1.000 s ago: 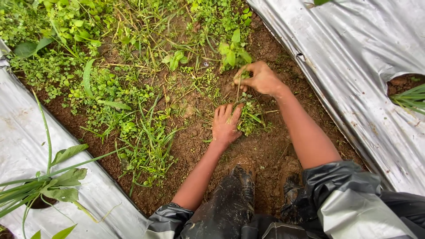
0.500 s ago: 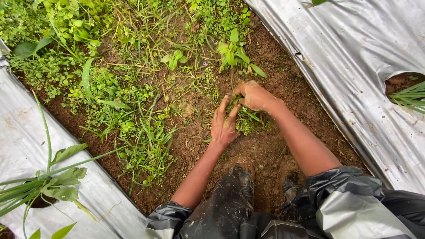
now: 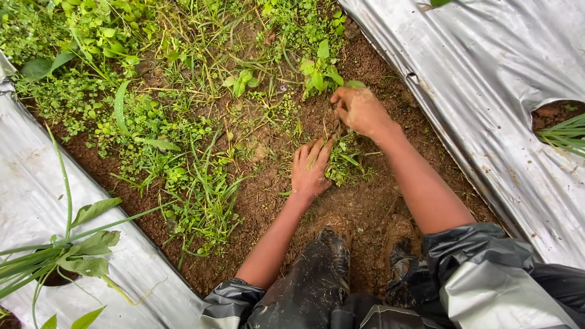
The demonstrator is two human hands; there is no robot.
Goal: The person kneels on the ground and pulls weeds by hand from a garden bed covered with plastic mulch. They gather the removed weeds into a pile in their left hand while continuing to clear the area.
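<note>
My left hand [image 3: 309, 169] lies flat on the brown soil [image 3: 365, 207] with its fingers spread, touching a small clump of pulled weeds [image 3: 347, 163] to its right. Just beyond that clump, my right hand [image 3: 359, 109] is closed around thin weed stems at ground level, below a leafy green weed [image 3: 321, 72]. Both hands are muddy. My muddy boots [image 3: 365, 244] stand on the bare soil near the bottom.
Dense weeds and grass [image 3: 152, 128] cover the furrow to the left and ahead. Silver plastic mulch sheets [image 3: 481, 91] flank the furrow on both sides. A green plant [image 3: 73, 250] grows through the left sheet, and another [image 3: 563, 131] through a hole at right.
My right hand dropped toward the ground beside my left hand, then shifted slightly away and closed on weed stems. The left hand stayed flat on the soil.
</note>
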